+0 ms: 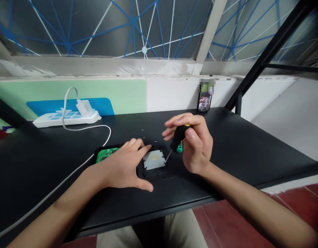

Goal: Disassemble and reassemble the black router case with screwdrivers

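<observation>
A black device casing lies on the black table, with a green circuit board in its left part and a silver metal plate in its right part. Across the casing's middle rests my left hand, fingers apart, thumb pointing toward the table's front edge. My right hand is closed around the black and yellow handle of a screwdriver. Its tilted shaft reaches down to the plate's right edge, near a corner screw. A small green object shows behind the handle.
Several tiny screws lie behind the casing. A white power strip with a plugged-in charger stands at the back left, its white cable running across the table's left side. A phone leans on the back wall.
</observation>
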Tool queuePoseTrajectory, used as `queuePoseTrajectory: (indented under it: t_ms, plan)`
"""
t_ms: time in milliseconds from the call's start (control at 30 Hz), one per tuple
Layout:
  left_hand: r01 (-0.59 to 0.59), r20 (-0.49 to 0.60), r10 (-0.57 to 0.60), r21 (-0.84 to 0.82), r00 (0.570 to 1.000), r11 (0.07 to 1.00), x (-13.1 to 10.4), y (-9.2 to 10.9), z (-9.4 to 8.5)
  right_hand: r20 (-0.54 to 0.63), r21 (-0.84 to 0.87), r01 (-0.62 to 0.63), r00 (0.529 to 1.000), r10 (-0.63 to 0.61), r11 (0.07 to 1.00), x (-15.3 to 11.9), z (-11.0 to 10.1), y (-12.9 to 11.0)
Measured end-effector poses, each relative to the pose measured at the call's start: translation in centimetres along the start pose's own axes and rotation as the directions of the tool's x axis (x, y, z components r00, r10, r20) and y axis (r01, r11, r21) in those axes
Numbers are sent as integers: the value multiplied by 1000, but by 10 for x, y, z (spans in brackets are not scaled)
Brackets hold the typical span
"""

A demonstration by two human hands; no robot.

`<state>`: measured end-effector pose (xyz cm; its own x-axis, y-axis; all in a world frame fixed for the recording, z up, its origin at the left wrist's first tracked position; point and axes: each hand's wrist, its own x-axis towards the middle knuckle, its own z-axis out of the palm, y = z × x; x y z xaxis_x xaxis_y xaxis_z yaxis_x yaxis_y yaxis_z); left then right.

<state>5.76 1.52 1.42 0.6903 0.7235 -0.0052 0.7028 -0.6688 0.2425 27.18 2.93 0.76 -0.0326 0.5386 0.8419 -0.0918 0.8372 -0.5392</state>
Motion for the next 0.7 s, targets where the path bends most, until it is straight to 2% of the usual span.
queuePoseTrajectory:
  t_ms: [167, 367, 500, 600, 700]
  plan:
    - [11, 17, -11, 3, 1000, 1000, 1, 3, -3, 18, -223, 104, 995, -103, 969, 2, -4, 4]
    - [6, 23, -6, -1, 1000, 1000, 0, 4, -3, 20, -307, 203, 978, -207, 930, 8, -5, 2]
    - [10, 25, -10, 8, 1000, 1000, 0, 2, -2, -17, -318, 122, 991, -134, 940, 7, -2, -1]
    - [-1, 10, 1, 13, 1000, 1000, 0, 1, 0, -26, -235, 14, 999, -21, 972, 3, 0, -2]
    - [-3, 6, 3, 4, 1000, 1000, 0, 0, 1, -19, -125, 4, 1000, -6, 992, 0, 0, -2]
